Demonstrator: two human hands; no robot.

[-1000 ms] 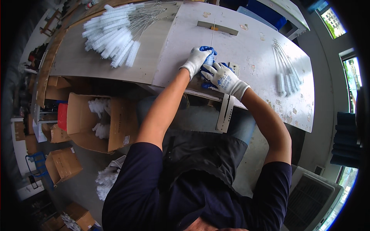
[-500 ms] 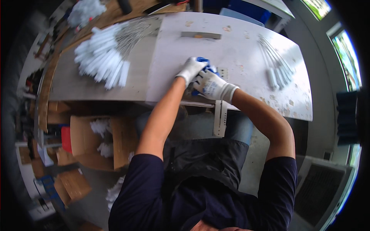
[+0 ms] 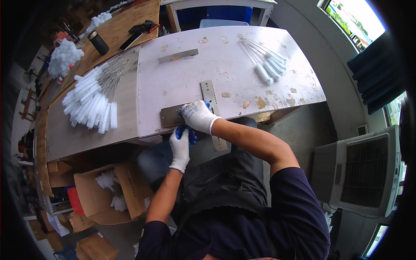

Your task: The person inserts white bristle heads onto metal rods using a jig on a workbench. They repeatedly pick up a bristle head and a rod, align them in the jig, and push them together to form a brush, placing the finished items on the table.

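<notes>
My right hand, in a white glove, lies curled over the right end of a dark metal plate at the front edge of the white table. A perforated metal strip runs under that hand and sticks out past the table edge. My left hand, in a white glove with a blue palm, hangs just below the table edge with its fingers curled. What those fingers hold is hidden.
A big pile of white wire-handled brushes lies at the table's left, a small bunch at its far right. A second metal strip lies further back. An open cardboard box holds white brushes below left. A white cooling unit stands right.
Both hands were together on the table's front edge. Now my left hand has dropped below the edge while my right hand stays on the plate. The view has shifted.
</notes>
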